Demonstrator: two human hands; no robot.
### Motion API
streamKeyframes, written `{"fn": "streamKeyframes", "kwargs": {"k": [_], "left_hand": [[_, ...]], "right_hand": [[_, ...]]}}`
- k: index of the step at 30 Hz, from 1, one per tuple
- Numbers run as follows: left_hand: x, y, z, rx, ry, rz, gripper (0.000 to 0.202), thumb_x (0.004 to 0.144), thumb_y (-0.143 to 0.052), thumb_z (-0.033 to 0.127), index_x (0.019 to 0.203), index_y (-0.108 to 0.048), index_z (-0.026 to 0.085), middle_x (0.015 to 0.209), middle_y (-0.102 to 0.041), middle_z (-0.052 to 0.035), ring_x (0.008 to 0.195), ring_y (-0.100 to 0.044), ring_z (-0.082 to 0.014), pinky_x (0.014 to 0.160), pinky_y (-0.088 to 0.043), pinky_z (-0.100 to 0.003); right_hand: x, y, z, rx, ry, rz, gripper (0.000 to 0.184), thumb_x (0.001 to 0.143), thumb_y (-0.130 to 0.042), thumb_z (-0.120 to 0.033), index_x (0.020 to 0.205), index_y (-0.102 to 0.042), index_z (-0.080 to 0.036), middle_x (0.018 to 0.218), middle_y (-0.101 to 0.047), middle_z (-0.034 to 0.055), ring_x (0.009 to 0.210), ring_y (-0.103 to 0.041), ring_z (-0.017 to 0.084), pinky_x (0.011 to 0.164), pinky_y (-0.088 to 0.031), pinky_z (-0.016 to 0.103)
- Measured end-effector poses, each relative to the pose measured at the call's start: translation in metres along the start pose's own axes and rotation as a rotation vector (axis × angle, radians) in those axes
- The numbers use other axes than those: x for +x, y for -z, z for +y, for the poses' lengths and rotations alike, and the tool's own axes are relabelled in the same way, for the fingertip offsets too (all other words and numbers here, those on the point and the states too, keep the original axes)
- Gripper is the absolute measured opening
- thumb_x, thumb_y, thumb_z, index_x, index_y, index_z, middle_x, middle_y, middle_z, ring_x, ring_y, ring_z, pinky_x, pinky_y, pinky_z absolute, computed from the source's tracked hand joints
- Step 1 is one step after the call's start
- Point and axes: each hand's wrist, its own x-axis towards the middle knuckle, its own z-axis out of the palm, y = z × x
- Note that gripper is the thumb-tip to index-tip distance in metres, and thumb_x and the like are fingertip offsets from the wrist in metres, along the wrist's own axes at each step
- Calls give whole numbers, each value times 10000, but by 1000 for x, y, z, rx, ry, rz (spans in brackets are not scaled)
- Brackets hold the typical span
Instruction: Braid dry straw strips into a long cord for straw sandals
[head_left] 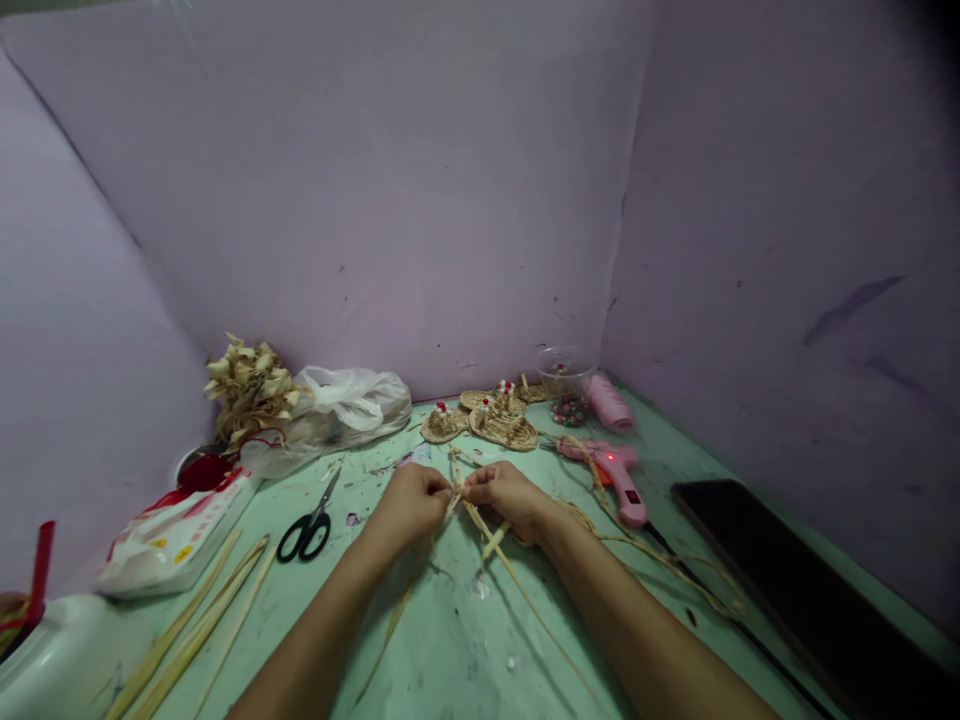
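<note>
My left hand point(409, 503) and my right hand point(506, 496) meet over the middle of the green table point(450, 640), fingers pinched together on thin straw strips point(480, 525). The strips cross between the fingertips and trail down toward me across the table. Both hands are closed on the straw. A longer strand of braided straw point(660, 560) runs off to the right from beside my right hand.
Black scissors point(309, 528) lie left of my hands. A pink glue gun point(619, 478) lies to the right, woven straw pieces point(502, 425) and a bead cup point(566, 385) behind. Long straw stalks point(202, 620), a white packet point(176, 535), a plastic bag point(352, 400) left. Dark phone point(787, 580) right.
</note>
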Motion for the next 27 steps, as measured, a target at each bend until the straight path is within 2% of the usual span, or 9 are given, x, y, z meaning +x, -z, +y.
{"fn": "streamKeyframes", "kwargs": {"k": [3, 6, 9, 12, 15, 18, 21, 24, 27], "left_hand": [[6, 4, -14, -28, 144, 80, 191, 631, -476, 204, 634, -648, 122, 573, -596, -22, 539, -508, -120, 518, -329, -203], [4, -1, -17, 119, 256, 65, 174, 599, -531, 281, 620, -649, 155, 610, -618, -51, 574, -535, -156, 512, -321, -228], [0, -10, -13, 272, 286, 113, 156, 586, -540, 282, 629, -649, 180, 706, -642, -80, 671, -565, -199, 528, -313, -248], [0, -16, -11, 275, 275, 106, 157, 596, -507, 219, 652, -650, 185, 716, -643, -79, 665, -566, -190, 527, -306, -248], [2, -16, -12, 197, 254, 82, 182, 641, -492, 276, 661, -643, 175, 683, -634, -74, 623, -550, -168, 534, -314, -241], [4, -18, -13, 151, 163, 131, 241, 652, -506, 359, 697, -635, 162, 686, -625, -70, 640, -539, -160, 553, -315, -233], [6, -23, -16, 97, 85, 155, 180, 641, -507, 297, 646, -614, 152, 645, -603, -50, 626, -516, -146, 548, -305, -226], [7, -18, -20, -110, 87, 105, 109, 599, -510, 218, 537, -551, 138, 538, -534, -13, 543, -460, -112, 517, -300, -211], [4, -4, -23, -441, 121, -29, 91, 571, -523, 212, 527, -510, 134, 450, -425, 35, 439, -355, -67, 451, -256, -190]], "right_hand": [[0, 0, -1, -10, -37, -15, 63, 588, -560, -111, 537, -524, -117, 361, -411, -61, 312, -275, 27, 364, -146, 195], [0, 0, -1, -8, -48, -20, 60, 598, -564, -124, 548, -532, -116, 373, -429, -56, 319, -297, 30, 362, -151, 192], [0, 0, -1, 13, -48, -42, 51, 607, -558, -132, 563, -542, -114, 388, -449, -50, 326, -319, 34, 363, -165, 190], [0, 0, -1, 20, -47, -55, 45, 608, -557, -140, 573, -547, -114, 385, -442, -54, 322, -303, 31, 363, -156, 191], [0, 0, -1, 9, -47, -40, 46, 605, -557, -144, 572, -550, -112, 373, -426, -59, 317, -278, 30, 365, -136, 196], [-1, 0, -1, 22, -41, -33, 43, 596, -565, -145, 572, -553, -112, 384, -449, -50, 331, -311, 38, 374, -154, 197], [-3, 1, -2, 43, -35, -39, 46, 590, -564, -140, 554, -547, -117, 386, -455, -48, 335, -321, 40, 376, -166, 198], [-3, 1, -2, 15, -39, -40, 51, 593, -558, -149, 553, -552, -120, 374, -439, -54, 324, -294, 37, 369, -150, 201], [-1, 1, 0, -35, -26, -28, 56, 600, -564, -171, 579, -563, -119, 365, -416, -63, 319, -258, 34, 363, -133, 204]]}}
